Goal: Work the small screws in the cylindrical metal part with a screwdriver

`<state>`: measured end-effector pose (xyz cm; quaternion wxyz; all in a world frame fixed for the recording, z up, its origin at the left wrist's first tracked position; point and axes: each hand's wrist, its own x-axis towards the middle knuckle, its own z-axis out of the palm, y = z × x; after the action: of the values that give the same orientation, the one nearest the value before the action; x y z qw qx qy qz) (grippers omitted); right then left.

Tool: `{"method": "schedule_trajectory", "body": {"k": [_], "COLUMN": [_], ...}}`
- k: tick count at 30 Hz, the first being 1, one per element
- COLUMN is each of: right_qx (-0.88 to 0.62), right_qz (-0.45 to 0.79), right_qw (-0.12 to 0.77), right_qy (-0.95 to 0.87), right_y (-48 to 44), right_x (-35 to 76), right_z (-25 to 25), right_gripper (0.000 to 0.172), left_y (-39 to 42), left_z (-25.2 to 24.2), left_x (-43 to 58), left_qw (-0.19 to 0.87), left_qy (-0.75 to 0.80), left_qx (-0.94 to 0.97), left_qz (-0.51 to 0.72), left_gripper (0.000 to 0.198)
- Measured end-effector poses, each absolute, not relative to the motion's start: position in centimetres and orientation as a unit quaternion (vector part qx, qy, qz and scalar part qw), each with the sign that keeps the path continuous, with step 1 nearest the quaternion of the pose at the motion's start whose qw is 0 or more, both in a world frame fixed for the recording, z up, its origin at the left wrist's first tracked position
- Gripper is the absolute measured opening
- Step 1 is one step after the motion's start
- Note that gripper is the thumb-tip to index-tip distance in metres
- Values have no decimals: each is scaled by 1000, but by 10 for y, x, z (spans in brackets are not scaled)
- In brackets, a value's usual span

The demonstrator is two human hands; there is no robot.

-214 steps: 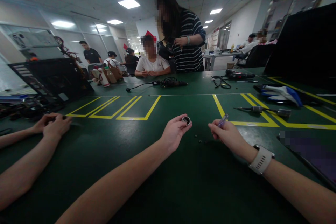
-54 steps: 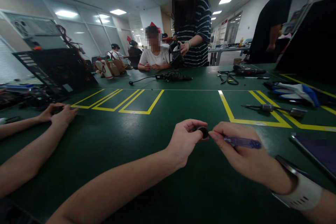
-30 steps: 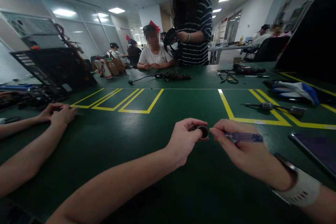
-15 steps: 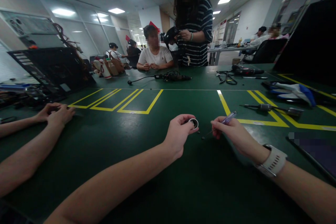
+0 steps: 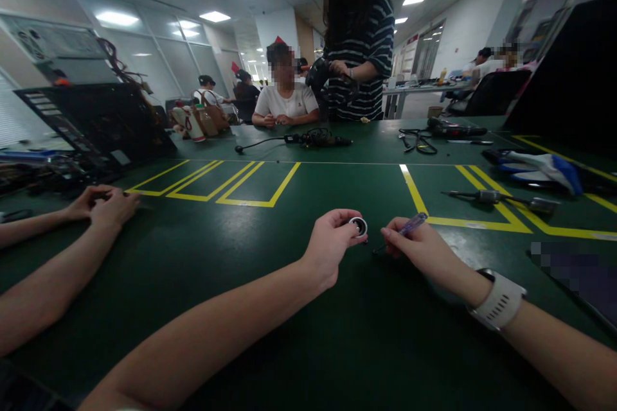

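In the head view my left hand (image 5: 332, 241) is closed around a small silver-rimmed ring part (image 5: 358, 227) with a dark inside, pinched between thumb and fingers and facing right. My right hand (image 5: 409, 241) grips a slim screwdriver (image 5: 413, 223) by its clear purple handle. Its thin shaft slants down and left, with the tip low at the table. By the tip lies a tiny dark piece (image 5: 375, 251), too small to make out; whether they touch, I cannot tell. Another tiny dark piece (image 5: 366, 242) shows just below the ring part.
On the green table (image 5: 270, 334) are yellow tape outlines, a long-shafted tool (image 5: 496, 198), gloves (image 5: 544, 167), a power drill (image 5: 456, 128) and a corded tool (image 5: 318, 138). A co-worker's hands (image 5: 106, 205) rest at the left. A dark flat panel (image 5: 576, 279) lies right.
My right hand has shifted slightly left with the screwdriver, bringing its tip to the tiny dark piece. My left hand and the ring part have barely moved.
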<state>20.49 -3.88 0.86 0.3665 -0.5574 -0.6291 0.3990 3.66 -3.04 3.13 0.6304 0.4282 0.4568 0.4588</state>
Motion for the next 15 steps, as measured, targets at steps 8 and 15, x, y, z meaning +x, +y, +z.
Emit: {"method": "schedule_trajectory", "body": {"k": [8, 15], "right_qx": [-506, -378], "right_qz": [606, 584], "right_qw": [423, 570], "right_qy": [-445, -438], "right_y": [-42, -52], "right_x": [202, 199], "right_z": [9, 26], "right_gripper": [19, 20], "left_y": [-31, -32], "left_z": [34, 37], "left_x": [37, 37], "left_qw": [635, 644], "left_qy": [464, 460], "left_qx": [412, 408], "left_qz": [460, 454], "left_gripper": [26, 25]}}
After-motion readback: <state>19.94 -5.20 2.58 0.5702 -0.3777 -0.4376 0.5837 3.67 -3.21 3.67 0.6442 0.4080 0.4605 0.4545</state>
